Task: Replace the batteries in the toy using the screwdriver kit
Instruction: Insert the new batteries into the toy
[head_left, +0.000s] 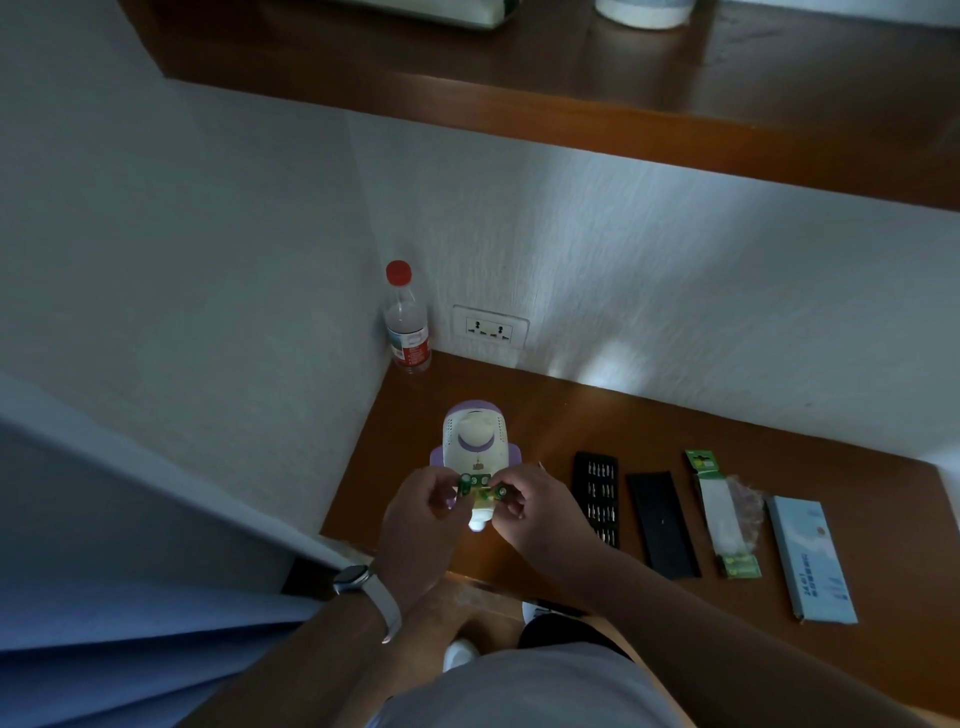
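A white and purple toy (474, 439) lies on the wooden desk (649, 431), near its left end. Just above the toy's near end, my left hand (415, 506) and my right hand (524, 506) pinch the two ends of a small green strip of button batteries (480, 487). To the right lie the black bit tray (596, 499) of the screwdriver kit and its black lid (662, 522). Further right lies a green and white battery card (719, 514) with torn clear plastic.
A plastic bottle with a red cap (406, 319) stands in the desk's back left corner beside a wall socket (489, 330). A pale blue box (810, 558) lies at the right. A wooden shelf (571, 119) hangs above. White walls close the left and back.
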